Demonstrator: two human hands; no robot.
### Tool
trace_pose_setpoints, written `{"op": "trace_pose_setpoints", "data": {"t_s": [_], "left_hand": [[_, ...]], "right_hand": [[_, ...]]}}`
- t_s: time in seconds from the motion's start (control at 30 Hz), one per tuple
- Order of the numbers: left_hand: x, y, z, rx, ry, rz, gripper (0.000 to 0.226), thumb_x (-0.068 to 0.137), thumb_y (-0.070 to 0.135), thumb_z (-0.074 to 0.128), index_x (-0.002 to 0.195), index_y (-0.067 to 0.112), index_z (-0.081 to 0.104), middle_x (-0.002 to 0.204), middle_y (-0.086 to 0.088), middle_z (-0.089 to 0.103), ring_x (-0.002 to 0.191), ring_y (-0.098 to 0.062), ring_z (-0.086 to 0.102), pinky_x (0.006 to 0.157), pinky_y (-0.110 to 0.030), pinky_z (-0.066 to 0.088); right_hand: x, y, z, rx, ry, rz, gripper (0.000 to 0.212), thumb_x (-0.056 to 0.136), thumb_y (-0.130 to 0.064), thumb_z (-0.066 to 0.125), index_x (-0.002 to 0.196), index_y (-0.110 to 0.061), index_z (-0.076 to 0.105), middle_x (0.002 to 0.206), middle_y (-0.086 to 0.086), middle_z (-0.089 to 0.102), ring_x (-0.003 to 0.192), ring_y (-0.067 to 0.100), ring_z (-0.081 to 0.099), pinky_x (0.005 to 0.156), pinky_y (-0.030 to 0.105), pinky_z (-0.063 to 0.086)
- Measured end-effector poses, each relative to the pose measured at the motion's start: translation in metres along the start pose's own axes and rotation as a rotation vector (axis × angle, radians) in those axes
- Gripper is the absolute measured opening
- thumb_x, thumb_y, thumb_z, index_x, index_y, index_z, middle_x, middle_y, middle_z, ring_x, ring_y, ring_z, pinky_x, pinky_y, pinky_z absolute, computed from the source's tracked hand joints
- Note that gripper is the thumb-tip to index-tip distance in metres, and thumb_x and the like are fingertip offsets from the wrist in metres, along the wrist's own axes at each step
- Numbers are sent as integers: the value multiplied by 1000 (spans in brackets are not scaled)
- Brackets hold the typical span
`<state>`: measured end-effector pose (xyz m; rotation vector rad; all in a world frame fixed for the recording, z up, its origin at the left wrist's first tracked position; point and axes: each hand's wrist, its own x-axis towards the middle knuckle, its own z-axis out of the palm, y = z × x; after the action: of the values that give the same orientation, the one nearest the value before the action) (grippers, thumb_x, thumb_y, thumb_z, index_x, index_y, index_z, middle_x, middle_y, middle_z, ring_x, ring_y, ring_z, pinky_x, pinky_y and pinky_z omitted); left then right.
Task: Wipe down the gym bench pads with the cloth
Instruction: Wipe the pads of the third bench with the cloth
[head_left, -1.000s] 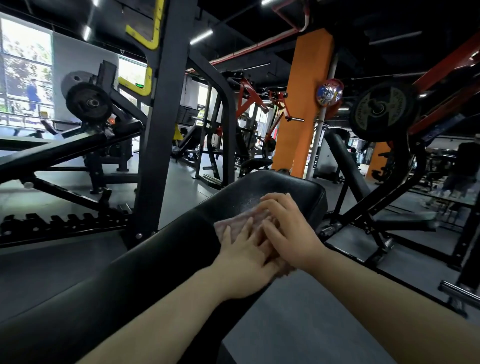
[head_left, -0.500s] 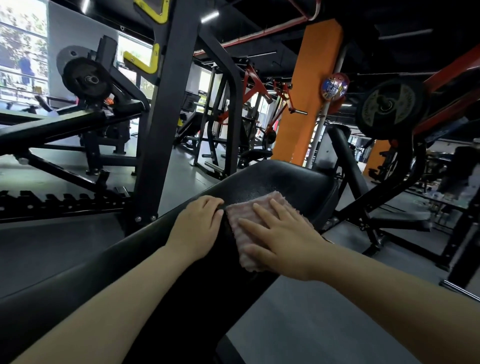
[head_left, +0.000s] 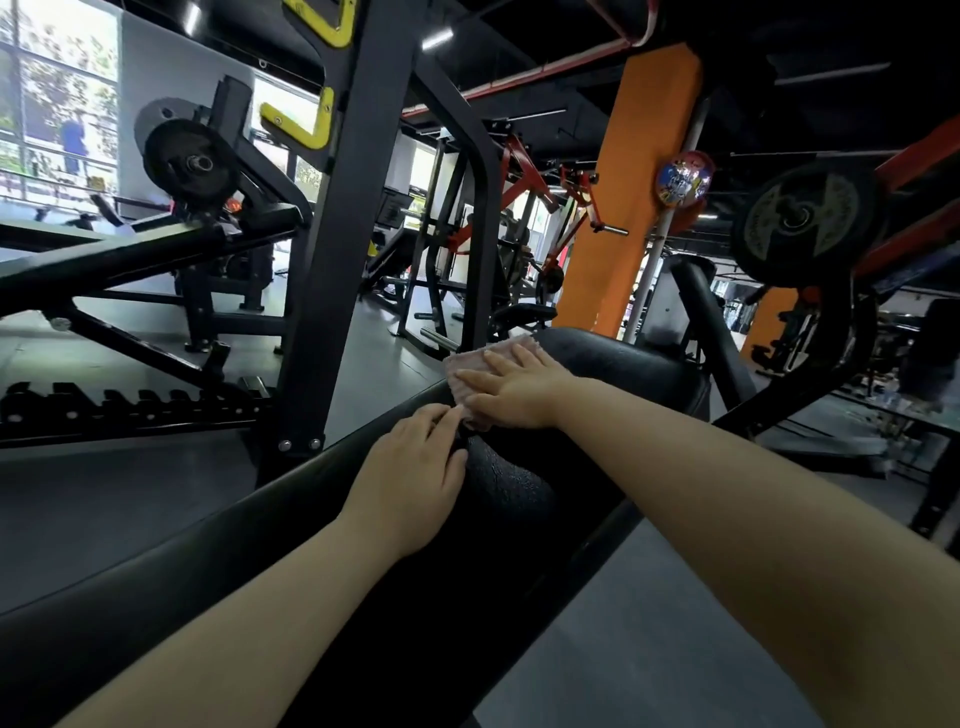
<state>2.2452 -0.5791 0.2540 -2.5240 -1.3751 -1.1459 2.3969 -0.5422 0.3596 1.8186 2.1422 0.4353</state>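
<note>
Right hand flat on cloth (left hand relaxed) atop bench pad

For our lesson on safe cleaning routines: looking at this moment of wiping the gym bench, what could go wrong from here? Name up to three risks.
1. The pink cloth sits at the left edge of the black bench pad; pushed further by the flat right hand, it may slip off.
2. The left hand rests on the pad, which shows wet droplets nearby, so it might slide.
3. The black steel upright stands close on the left; a wide stroke could knock knuckles.
</note>
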Motion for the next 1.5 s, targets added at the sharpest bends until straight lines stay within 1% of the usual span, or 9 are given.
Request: {"op": "trace_pose_setpoints", "data": {"t_s": [0.1, 0.2, 0.27, 0.33, 0.43, 0.6, 1.03, 1.3, 1.5], "left_hand": [[0, 0, 0, -6, 7, -5, 86, 75, 54, 0, 144, 13, 33, 144, -3, 36, 127, -18, 39, 105, -32, 33], [-2, 2, -1, -18, 13, 3, 86, 76, 53, 0, 143, 13, 36, 143, -4, 37, 125, -20, 41, 104, -33, 34], [-2, 2, -1, -32, 20, 13, 85, 77, 53, 1, 142, 14, 39, 142, -4, 38, 124, -22, 42, 103, -35, 35], [-2, 3, -2, -41, 27, 21, 83, 78, 53, 2, 139, 15, 43, 141, -5, 39, 122, -24, 44, 101, -37, 37], [-2, 2, 0, -40, 30, 31, 79, 79, 52, 5, 135, 16, 49, 138, -6, 43, 120, -25, 46, 99, -40, 39], [-1, 2, 0, -36, 14, 29, 77, 81, 51, 5, 132, 19, 53, 135, -3, 48, 122, -22, 45, 101, -41, 38], [-4, 2, -2, -64, 11, 39, 60, 87, 44, 20, 123, 17, 60, 122, -4, 58, 111, -26, 53, 92, -46, 46], [-4, 3, -2, -65, 12, 33, 58, 88, 42, 22, 120, 15, 62, 119, -6, 59, 108, -28, 55, 91, -47, 46], [-3, 4, 0, -54, 23, 42, 63, 87, 45, 18, 122, 14, 61, 122, -8, 58, 111, -29, 54, 93, -48, 45]], "right_hand": [[-30, 7, 7, 0, 21, -33, 53, 98, -53, 17, 149, -44, 4, 160, 3, -6, 145, 32, -11, 116, 51, -9], [-84, 31, 18, -25, 67, -79, 52, 100, -50, 17, 149, -43, 3, 159, -3, -11, 145, 26, -13, 115, 40, -17], [-116, 45, 26, -100, 75, -109, 57, 93, -59, 9, 148, -45, 1, 155, -9, -17, 145, 23, -16, 112, 36, -22], [-130, 51, 26, -102, 27, -71, 63, 80, -66, -3, 140, -49, -13, 157, -7, -17, 144, 23, -18, 115, 39, -18], [-116, 45, 22, -70, -2, 22, 56, 98, -52, 15, 147, -41, -10, 158, 0, -15, 145, 28, -16, 116, 43, -13], [-56, 32, 7, -9, -20, 84, 82, 76, -78, 5, 149, -41, -3, 159, 4, -12, 144, 35, -14, 116, 51, -9], [38, 24, -12, 28, 16, 237, 71, 87, -75, 17, 149, -41, 11, 159, 10, 0, 142, 43, -10, 113, 60, -10], [-55, 44, 5, -15, 13, 125, 63, 91, -67, 12, 148, -44, -4, 159, 6, -11, 144, 35, -12, 116, 49, -10], [-122, 53, 19, -43, -25, 176, 63, 92, -63, 11, 147, -41, -12, 158, 5, -16, 144, 33, -17, 116, 48, -11]]}}
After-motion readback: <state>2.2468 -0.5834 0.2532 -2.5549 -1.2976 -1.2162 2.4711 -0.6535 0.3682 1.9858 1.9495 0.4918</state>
